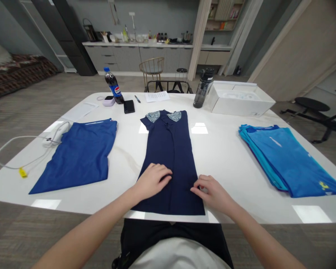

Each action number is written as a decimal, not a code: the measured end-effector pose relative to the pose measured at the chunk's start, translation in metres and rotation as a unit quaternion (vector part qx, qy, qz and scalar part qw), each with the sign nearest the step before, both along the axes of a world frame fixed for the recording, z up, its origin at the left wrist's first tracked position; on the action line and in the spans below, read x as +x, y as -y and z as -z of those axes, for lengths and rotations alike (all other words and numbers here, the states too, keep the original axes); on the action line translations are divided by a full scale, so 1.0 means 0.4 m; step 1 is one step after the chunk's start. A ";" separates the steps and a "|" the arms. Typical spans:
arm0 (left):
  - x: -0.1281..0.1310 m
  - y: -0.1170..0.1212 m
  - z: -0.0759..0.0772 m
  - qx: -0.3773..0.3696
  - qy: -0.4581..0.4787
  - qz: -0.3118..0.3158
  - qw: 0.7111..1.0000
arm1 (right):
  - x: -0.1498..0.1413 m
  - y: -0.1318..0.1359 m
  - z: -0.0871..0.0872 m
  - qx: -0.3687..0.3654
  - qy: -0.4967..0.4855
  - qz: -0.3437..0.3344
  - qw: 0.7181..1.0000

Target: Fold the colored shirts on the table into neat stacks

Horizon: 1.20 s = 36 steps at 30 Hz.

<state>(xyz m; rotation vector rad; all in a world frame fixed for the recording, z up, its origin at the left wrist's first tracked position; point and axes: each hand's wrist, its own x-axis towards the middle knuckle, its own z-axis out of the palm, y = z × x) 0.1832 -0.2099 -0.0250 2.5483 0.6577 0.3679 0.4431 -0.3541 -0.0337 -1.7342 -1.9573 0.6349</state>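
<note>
A navy shirt [170, 149], folded into a long narrow strip with patterned patches at its far end, lies lengthwise in the middle of the white table [224, 157]. My left hand [152, 181] rests flat on the strip's near left part, fingers stretched toward the right. My right hand [212, 192] is at the strip's near right edge, its fingers curled and pinching the cloth there.
A royal-blue garment [78, 155] lies at the left, a stack of light-blue shirts [288, 158] at the right. Behind stand a cola bottle [113, 86], a phone [129, 106], papers [157, 96], a dark drinking bottle [203, 87] and a white box [240, 99]. A white cable [14, 151] trails at the far left.
</note>
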 end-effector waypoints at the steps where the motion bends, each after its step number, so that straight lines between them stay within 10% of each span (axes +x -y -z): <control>1: 0.013 -0.055 0.002 0.002 0.002 -0.058 0.998 | 0.004 -0.025 -0.004 0.001 -0.009 0.010 1.000; 7: 0.091 -0.453 0.028 -0.016 -0.051 -0.404 0.913 | 0.022 -0.192 -0.017 0.005 -0.053 0.039 0.998; 12: 0.128 -0.650 0.052 -0.065 -0.069 -0.503 0.859 | 0.044 -0.309 -0.003 0.005 -0.063 0.034 0.997; 19: 0.150 -0.664 0.048 -0.083 -0.161 -0.478 0.859 | 0.083 -0.638 -0.019 0.060 -0.033 0.072 0.995; 27: 0.144 -0.675 0.038 -0.138 -0.130 -0.446 0.875 | -0.096 -1.146 -0.005 0.040 0.012 -0.059 0.997; 36: 0.120 -0.689 0.028 -0.151 -0.143 -0.434 0.877 | -0.118 -1.311 0.048 -0.024 0.164 -0.189 0.968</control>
